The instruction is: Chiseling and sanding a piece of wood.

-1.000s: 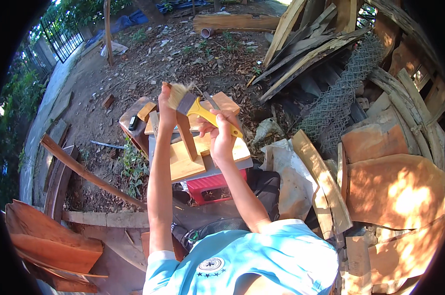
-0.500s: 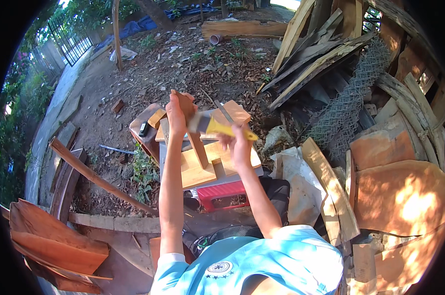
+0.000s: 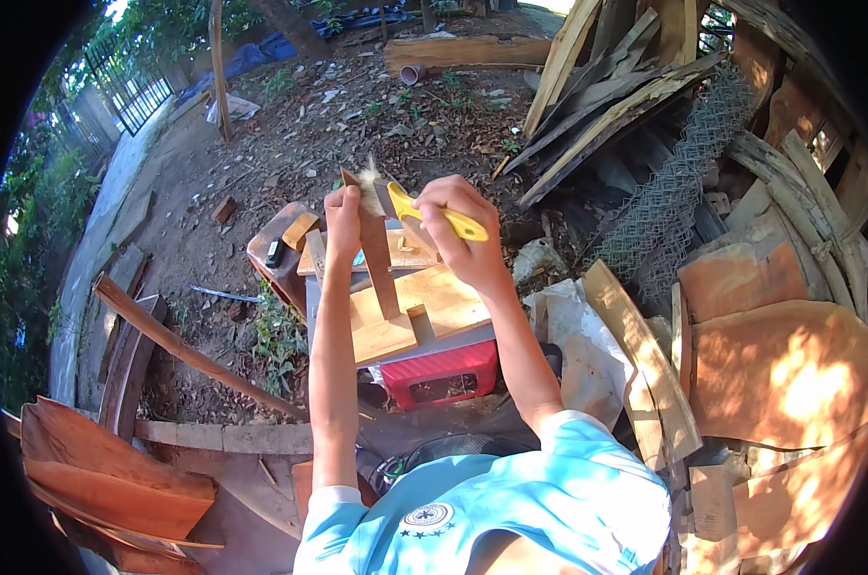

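Observation:
My left hand (image 3: 343, 217) grips the top of a narrow brown wooden strip (image 3: 378, 259) that stands upright, its lower end resting on light wooden boards (image 3: 434, 297). My right hand (image 3: 458, 230) holds a yellow-handled knife (image 3: 432, 215) with its blade against the strip's top edge, where a pale shaving curls up. The boards lie on a grey box with a red crate (image 3: 440, 374) under it, right in front of me.
A wooden box (image 3: 278, 251) with small items stands to the left of the boards. Planks and a roll of chain-link mesh (image 3: 673, 192) pile up at the right. Curved brown wood sheets (image 3: 117, 479) lie lower left. A long stick (image 3: 189, 350) leans across the dirt ground.
Both hands and the strip have stayed close together over the boards. The knife has shifted slightly along the strip's top end; the view has tilted a little.

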